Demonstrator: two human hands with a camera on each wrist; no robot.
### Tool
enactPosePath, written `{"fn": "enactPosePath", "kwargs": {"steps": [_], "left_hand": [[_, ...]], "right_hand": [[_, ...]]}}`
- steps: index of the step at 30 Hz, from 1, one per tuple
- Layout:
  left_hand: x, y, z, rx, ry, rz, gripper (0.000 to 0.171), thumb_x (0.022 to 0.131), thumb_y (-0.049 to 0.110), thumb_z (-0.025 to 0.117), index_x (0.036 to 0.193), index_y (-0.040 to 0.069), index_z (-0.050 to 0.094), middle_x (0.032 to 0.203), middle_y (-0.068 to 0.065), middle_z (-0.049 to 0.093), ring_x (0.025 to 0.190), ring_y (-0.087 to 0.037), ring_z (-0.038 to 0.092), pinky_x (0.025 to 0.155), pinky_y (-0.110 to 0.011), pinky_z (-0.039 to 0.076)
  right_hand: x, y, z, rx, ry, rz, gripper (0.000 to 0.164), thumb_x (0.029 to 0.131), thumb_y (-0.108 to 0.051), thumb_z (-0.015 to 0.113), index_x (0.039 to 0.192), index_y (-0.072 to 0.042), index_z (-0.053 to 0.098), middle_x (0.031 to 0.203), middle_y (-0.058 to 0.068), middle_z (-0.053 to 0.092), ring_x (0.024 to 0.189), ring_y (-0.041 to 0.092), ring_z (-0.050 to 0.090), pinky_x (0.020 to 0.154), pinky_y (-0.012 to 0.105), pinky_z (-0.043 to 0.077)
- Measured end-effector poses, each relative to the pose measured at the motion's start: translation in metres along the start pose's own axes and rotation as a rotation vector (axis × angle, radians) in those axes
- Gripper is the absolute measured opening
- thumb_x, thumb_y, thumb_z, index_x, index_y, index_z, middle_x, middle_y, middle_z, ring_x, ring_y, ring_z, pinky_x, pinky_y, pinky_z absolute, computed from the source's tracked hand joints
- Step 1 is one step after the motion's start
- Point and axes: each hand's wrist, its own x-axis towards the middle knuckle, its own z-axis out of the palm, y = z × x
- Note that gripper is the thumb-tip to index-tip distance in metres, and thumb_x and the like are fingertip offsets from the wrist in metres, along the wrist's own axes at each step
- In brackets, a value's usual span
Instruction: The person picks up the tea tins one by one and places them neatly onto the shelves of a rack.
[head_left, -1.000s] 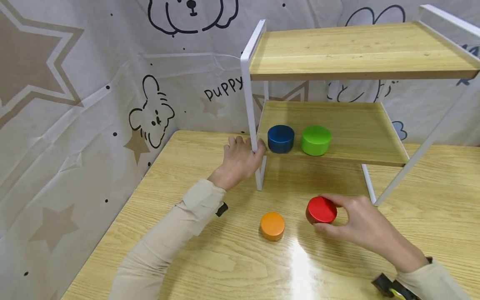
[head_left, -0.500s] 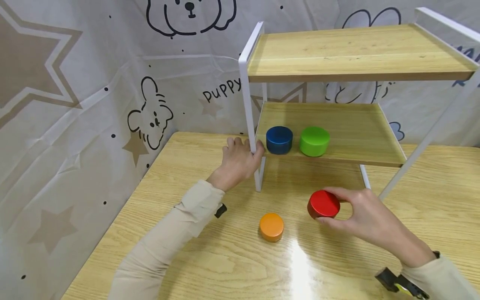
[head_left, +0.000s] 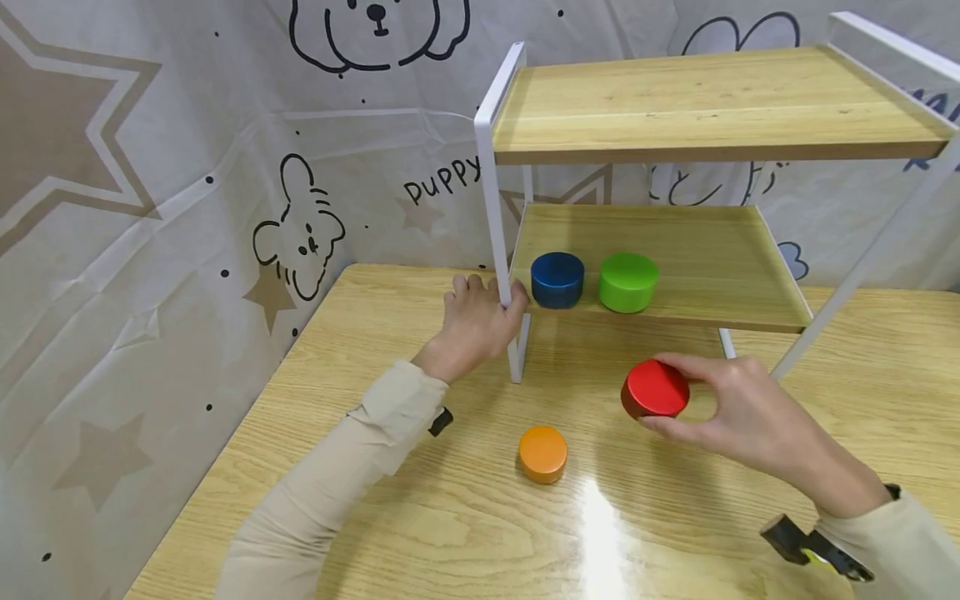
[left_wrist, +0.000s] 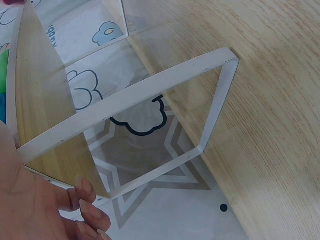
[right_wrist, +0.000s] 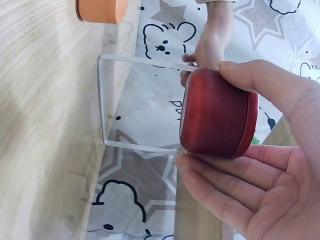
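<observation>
My right hand (head_left: pixel 765 417) pinches a round red tin (head_left: pixel 656 389) between thumb and fingers. The tin is above the table, in front of the rack's lower opening; in the right wrist view its side and lid seam show. With the thumb on the inner side and fingers outside, my left hand (head_left: pixel 480 317) grips the left white upright (head_left: pixel 495 208) of a two-tier wooden shelf rack (head_left: pixel 720 104). In the left wrist view its curled fingers (left_wrist: pixel 87 215) lie beside the frame. A blue tin (head_left: pixel 557 281) and a green tin (head_left: pixel 628 283) stand side by side on the middle shelf.
A smaller orange tin (head_left: pixel 543 455) stands on the wooden table (head_left: pixel 420 525) in front of the rack. The rack's right upright (head_left: pixel 870 250) slants down near my right hand. A printed cloth (head_left: pixel 187 333) hangs behind and to the left.
My right hand has lifted the red tin off the table and moved it up and slightly right, toward the rack. My left hand stays on the upright.
</observation>
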Motion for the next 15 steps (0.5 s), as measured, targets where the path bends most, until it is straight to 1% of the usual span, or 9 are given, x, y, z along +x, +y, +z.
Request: {"fn": "enactPosePath", "kwargs": {"steps": [7,11,15], "left_hand": [[0.0,-0.001,0.0,-0.002,0.005,0.004,0.048,0.099,0.038,0.014,0.074,0.009,0.043,0.078,-0.011,0.043,0.083,-0.032,0.037,0.064,-0.038,0.028],[0.0,0.0,0.0,0.003,0.01,0.015,0.049,0.099,0.038,0.014,0.074,0.009,0.044,0.077,-0.011,0.043,0.082,-0.032,0.038,0.064,-0.038,0.029],[0.0,0.0,0.0,0.003,0.009,0.018,0.048,0.099,0.037,0.014,0.073,0.01,0.044,0.077,-0.011,0.043,0.083,-0.032,0.038,0.064,-0.038,0.029]], "right_hand": [[0.006,0.002,-0.01,-0.035,0.043,-0.032,0.053,0.06,-0.021,0.089,0.107,-0.005,0.069,0.087,0.001,0.073,0.073,0.014,0.067,0.062,0.01,0.044],[0.008,0.002,-0.014,-0.043,0.044,-0.041,0.054,0.059,-0.021,0.089,0.107,-0.005,0.069,0.088,0.003,0.073,0.074,0.015,0.068,0.062,0.009,0.043],[0.011,0.001,-0.018,-0.044,0.049,-0.069,0.054,0.059,-0.02,0.089,0.108,-0.006,0.069,0.09,0.003,0.073,0.076,0.016,0.069,0.064,0.008,0.044]]}}
